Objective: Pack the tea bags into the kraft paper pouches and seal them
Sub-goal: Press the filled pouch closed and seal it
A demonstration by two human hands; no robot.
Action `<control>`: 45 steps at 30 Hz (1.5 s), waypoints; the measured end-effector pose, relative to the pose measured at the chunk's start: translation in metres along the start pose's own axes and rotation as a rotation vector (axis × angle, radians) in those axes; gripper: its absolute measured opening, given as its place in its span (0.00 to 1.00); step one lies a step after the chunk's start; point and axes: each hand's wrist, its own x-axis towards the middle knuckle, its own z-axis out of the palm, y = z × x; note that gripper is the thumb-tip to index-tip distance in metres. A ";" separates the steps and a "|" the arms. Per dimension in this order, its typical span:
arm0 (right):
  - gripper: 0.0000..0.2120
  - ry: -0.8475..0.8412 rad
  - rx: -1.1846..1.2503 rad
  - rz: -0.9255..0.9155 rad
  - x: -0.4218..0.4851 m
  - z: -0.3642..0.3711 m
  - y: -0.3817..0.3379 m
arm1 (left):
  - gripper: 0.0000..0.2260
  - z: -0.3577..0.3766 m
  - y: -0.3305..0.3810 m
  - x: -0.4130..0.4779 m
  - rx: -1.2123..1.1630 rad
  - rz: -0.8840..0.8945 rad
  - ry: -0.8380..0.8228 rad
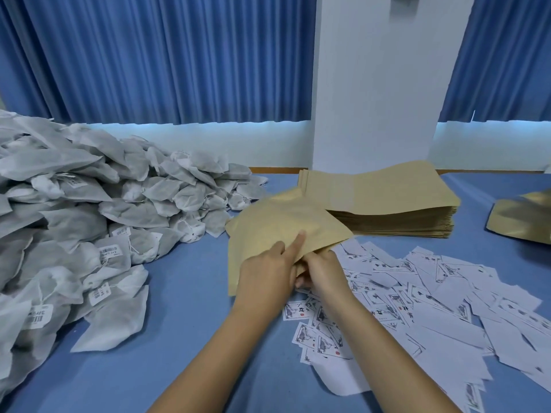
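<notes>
A kraft paper pouch (277,225) lies tilted on the blue table in front of me. My left hand (268,275) holds its near edge, the index finger stretched out flat on the paper. My right hand (323,272) grips the same edge from the right, its fingers curled under the opening. A big heap of grey-white tea bags (89,210) with strings and barcode tags fills the left side. A thick stack of flat kraft pouches (393,201) sits behind the held pouch.
Several loose white printed labels (417,299) are scattered over the table at the right. Another kraft pouch (524,216) lies at the far right edge. A white pillar (381,84) and blue curtains stand behind the table.
</notes>
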 end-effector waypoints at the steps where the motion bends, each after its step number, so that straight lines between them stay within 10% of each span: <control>1: 0.13 -0.058 0.061 -0.015 -0.002 0.001 -0.001 | 0.31 0.004 -0.001 0.003 0.020 -0.009 -0.025; 6: 0.20 -0.015 0.237 0.037 -0.005 0.010 -0.002 | 0.27 0.005 -0.013 0.004 0.058 -0.029 -0.101; 11: 0.17 0.209 0.280 0.088 0.001 -0.005 -0.001 | 0.15 0.000 0.003 -0.017 -0.433 0.301 0.093; 16: 0.06 0.196 0.561 0.042 0.002 -0.016 -0.011 | 0.17 0.005 0.037 -0.027 -1.311 -0.517 -0.589; 19: 0.03 0.194 0.535 -0.012 0.005 -0.019 -0.012 | 0.11 0.008 0.022 -0.018 -1.645 -0.816 -0.360; 26: 0.05 0.146 0.497 0.030 0.008 -0.022 -0.011 | 0.09 0.008 0.022 -0.017 -1.773 -0.773 -0.104; 31: 0.02 0.103 0.433 0.102 0.006 -0.016 -0.006 | 0.05 0.008 0.011 -0.015 -1.876 -1.063 0.020; 39: 0.02 0.338 0.269 0.007 0.008 -0.013 0.002 | 0.06 0.010 0.010 -0.015 -1.881 -1.116 0.070; 45: 0.02 0.191 0.321 0.029 0.006 -0.010 0.005 | 0.05 0.015 0.013 -0.016 -1.927 -1.159 0.045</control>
